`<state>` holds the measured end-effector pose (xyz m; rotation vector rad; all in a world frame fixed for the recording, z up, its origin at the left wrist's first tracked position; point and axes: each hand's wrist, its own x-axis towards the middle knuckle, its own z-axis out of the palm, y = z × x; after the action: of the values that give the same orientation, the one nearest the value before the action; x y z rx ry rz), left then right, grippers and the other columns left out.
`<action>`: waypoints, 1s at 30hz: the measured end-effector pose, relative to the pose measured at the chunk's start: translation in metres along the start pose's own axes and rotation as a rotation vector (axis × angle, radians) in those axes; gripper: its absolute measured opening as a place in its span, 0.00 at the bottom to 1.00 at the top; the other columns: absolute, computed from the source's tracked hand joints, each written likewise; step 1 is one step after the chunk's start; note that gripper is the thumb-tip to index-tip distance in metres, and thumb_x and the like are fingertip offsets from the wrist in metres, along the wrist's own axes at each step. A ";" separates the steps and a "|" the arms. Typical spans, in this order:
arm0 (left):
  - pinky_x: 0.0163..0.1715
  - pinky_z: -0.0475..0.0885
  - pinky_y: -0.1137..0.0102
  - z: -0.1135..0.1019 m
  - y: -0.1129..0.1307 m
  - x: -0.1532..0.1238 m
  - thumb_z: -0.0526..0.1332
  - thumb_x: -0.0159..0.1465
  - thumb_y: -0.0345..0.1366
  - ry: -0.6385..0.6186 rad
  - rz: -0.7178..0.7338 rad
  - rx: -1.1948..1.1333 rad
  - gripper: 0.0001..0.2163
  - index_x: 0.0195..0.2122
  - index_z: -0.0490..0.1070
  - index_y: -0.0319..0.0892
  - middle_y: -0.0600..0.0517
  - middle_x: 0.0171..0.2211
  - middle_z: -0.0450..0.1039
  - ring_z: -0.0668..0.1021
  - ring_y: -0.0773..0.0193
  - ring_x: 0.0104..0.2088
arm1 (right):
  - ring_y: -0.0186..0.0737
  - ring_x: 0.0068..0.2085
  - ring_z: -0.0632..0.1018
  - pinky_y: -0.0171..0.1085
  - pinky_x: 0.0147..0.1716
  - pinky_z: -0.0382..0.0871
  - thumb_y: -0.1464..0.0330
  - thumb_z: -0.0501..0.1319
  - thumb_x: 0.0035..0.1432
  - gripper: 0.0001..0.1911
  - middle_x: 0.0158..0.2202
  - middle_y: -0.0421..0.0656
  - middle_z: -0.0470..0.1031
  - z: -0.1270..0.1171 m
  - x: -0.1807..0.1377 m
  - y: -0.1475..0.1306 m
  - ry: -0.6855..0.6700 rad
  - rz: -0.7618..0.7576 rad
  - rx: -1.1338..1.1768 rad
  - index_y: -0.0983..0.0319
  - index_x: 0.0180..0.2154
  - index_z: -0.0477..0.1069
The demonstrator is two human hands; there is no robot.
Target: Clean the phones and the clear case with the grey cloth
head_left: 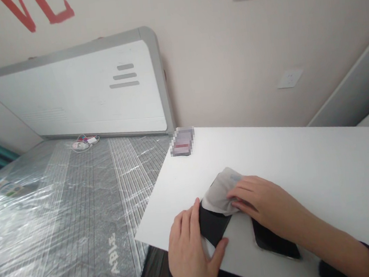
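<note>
Fingers: left hand grips one phone | right hand presses one cloth | second phone

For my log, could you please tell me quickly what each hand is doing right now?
Left hand: gripping the dark phone at its near end.
Right hand: fingers pressing the grey cloth onto that phone.

Grey cloth, black phone, white table

Two phones, one cloth
</note>
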<state>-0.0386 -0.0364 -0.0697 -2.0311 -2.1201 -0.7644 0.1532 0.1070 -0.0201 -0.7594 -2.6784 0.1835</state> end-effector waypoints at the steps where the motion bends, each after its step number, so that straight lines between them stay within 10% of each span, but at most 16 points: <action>1: 0.51 0.75 0.57 0.000 0.000 0.000 0.71 0.61 0.43 0.002 -0.001 -0.004 0.41 0.70 0.52 0.40 0.43 0.56 0.75 0.77 0.48 0.53 | 0.47 0.36 0.80 0.47 0.38 0.76 0.74 0.61 0.65 0.07 0.34 0.44 0.80 -0.001 0.002 -0.004 0.028 -0.007 -0.001 0.60 0.35 0.77; 10: 0.50 0.76 0.55 0.002 0.009 0.004 0.73 0.55 0.36 0.098 -0.073 -0.077 0.46 0.70 0.50 0.39 0.40 0.56 0.75 0.78 0.47 0.51 | 0.43 0.37 0.84 0.40 0.36 0.79 0.70 0.53 0.72 0.14 0.40 0.43 0.84 -0.013 0.007 -0.027 0.108 0.137 0.220 0.58 0.43 0.78; 18: 0.48 0.78 0.54 0.003 0.005 0.003 0.78 0.49 0.36 0.049 -0.111 -0.104 0.54 0.72 0.46 0.40 0.40 0.56 0.75 0.78 0.46 0.50 | 0.54 0.69 0.67 0.55 0.66 0.67 0.70 0.58 0.66 0.30 0.69 0.49 0.65 0.039 0.000 -0.040 -0.085 -0.055 0.058 0.63 0.68 0.64; 30: 0.53 0.77 0.58 -0.007 -0.002 0.002 0.74 0.55 0.29 -0.077 -0.146 -0.208 0.48 0.72 0.47 0.41 0.43 0.54 0.76 0.78 0.50 0.54 | 0.53 0.70 0.66 0.56 0.67 0.65 0.70 0.53 0.70 0.28 0.70 0.50 0.63 0.040 0.002 -0.041 -0.077 0.007 0.054 0.65 0.69 0.61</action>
<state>-0.0422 -0.0372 -0.0628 -2.0512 -2.3423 -0.9811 0.1177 0.0724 -0.0480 -0.7594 -2.7317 0.2914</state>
